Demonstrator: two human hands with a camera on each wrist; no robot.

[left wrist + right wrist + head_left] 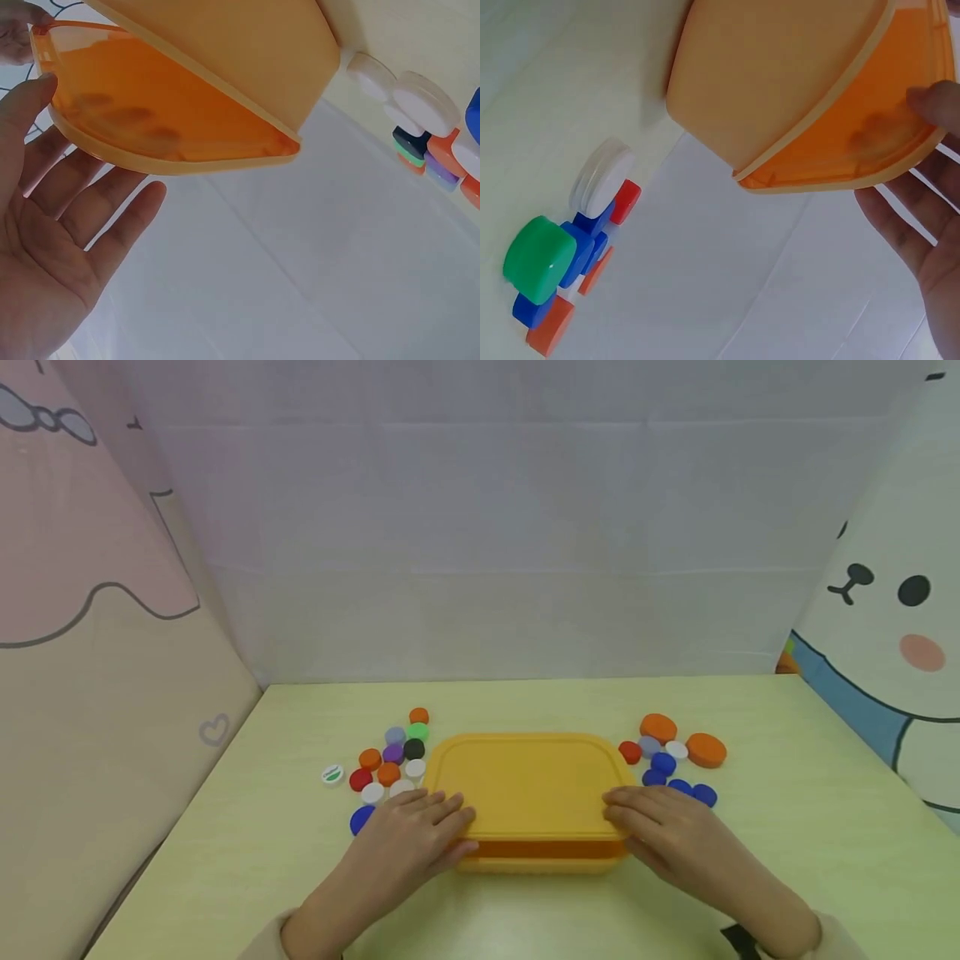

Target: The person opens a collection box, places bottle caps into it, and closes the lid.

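A yellow lid (531, 785) lies tilted over a yellow plastic box (540, 865), its near edge raised with a gap below. In both wrist views the far edge of the lid meets the box rim. My left hand (416, 833) grips the lid's near left corner, fingers on top and thumb underneath. At the near right corner my right hand (675, 827) holds the lid the same way. Finger shadows show through the lid's orange underside (142, 112) in the left wrist view. The box's inside is hidden.
Left of the box lie several coloured bottle caps (388, 774), one white cap (332, 774) apart from them. More caps (663, 764), including two large orange ones, lie to the right. A green cap (540, 259) shows in the right wrist view. A pale curtain (495, 527) stands behind the table.
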